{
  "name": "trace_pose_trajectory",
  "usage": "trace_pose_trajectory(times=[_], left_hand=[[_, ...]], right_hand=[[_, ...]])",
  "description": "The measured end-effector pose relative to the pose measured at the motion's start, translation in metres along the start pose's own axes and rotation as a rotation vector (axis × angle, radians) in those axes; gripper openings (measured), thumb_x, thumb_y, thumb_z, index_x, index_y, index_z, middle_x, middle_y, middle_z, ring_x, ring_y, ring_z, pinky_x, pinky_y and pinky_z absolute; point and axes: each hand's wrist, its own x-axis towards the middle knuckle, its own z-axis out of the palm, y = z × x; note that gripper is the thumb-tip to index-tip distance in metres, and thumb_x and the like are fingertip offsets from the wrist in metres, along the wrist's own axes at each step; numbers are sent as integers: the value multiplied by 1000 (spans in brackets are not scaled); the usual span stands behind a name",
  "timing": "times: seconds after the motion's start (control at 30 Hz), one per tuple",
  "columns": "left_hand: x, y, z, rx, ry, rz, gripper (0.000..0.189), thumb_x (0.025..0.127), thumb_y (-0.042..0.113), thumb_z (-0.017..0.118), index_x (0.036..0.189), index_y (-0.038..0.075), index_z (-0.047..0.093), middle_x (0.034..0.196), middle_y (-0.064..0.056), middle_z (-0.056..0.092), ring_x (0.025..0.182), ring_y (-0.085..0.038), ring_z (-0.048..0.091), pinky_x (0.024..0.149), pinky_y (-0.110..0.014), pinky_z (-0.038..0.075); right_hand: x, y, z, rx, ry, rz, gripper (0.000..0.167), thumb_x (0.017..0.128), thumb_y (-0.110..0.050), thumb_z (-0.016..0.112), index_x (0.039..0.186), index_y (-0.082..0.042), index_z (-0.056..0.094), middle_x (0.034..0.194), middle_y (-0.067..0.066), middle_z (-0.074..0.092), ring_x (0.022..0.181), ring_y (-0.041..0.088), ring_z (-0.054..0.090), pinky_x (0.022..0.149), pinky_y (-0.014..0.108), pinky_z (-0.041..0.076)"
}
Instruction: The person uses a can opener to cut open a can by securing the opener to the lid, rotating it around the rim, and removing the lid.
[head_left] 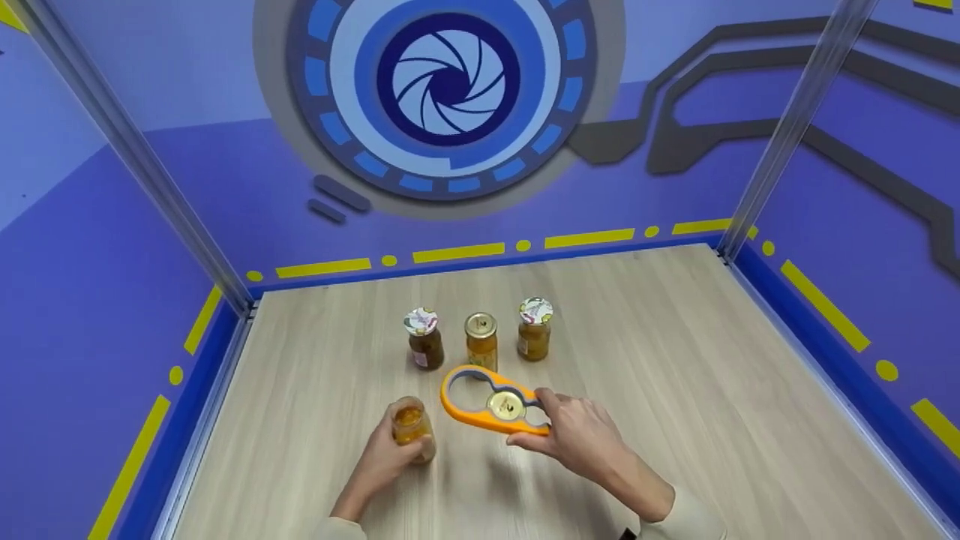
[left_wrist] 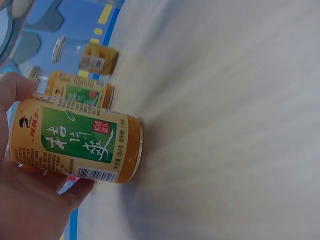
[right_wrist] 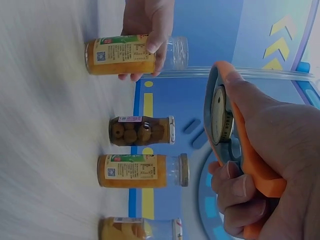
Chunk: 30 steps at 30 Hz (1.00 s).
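My left hand (head_left: 381, 459) grips a lidless glass jar (left_wrist: 75, 137) of orange fruit, its fingers and thumb curled round the upper half. The jar stands upright, and its label is tan and green. In my right hand (head_left: 589, 437) is an orange and grey jar opener (head_left: 480, 421), held by one end to the right of the jar. A gold lid (head_left: 506, 406) sits inside one of the opener's rounded gaps. The right wrist view shows that lid (right_wrist: 218, 115) edge-on within the grey lining.
Behind the hands, three closed jars stand in a row: a dark one (head_left: 426, 351) with a patterned lid, a gold-lidded orange one (head_left: 481, 346), and a yellowish one (head_left: 534, 341) with a patterned lid. Blue panels (head_left: 210, 187) border the wooden table (head_left: 315, 352).
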Motion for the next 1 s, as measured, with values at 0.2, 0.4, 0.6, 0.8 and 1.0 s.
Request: trace_pose_trajectory(times=[0.2, 0.4, 0.6, 0.8, 1.0], left_hand=[[6, -3, -24, 48, 63, -2, 62, 91, 19, 80, 143, 5, 48, 142, -18, 55, 130, -37, 54, 110, -59, 41], [14, -4, -45, 69, 108, -41, 65, 93, 24, 80, 145, 5, 46, 141, -19, 54, 130, -37, 53, 111, -58, 40], [20, -8, -63, 105, 166, -69, 67, 95, 26, 77, 146, 0, 41, 136, -23, 55, 124, -37, 55, 106, -57, 44], [31, -11, -78, 124, 204, -104, 72, 97, 28, 74, 148, -5, 35, 139, -29, 51, 128, -42, 51, 109, -59, 40], [47, -15, -85, 115, 264, -126, 74, 97, 27, 73, 149, -6, 32, 141, -32, 48, 130, -45, 49, 110, -59, 38]], right_hand=[[-2, 3, -3, -6, -7, 7, 74, 78, -81, 65, 110, -14, 62, 67, -10, 48, 55, 8, 39, 47, 26, 33], [-3, 4, -5, -3, -9, 23, 79, 78, -85, 60, 113, -14, 63, 73, -8, 58, 56, 6, 40, 49, 25, 35], [-6, 6, -6, -2, 24, -7, 76, 79, -83, 62, 112, -14, 63, 65, -11, 48, 54, 6, 39, 48, 26, 36], [-8, 5, -4, 19, -44, 32, 75, 79, -80, 65, 115, -14, 63, 65, -12, 47, 53, 5, 38, 47, 24, 34], [-8, 6, -4, 26, -55, 40, 80, 79, -86, 58, 113, -15, 63, 68, -12, 50, 54, 5, 40, 47, 24, 34]])
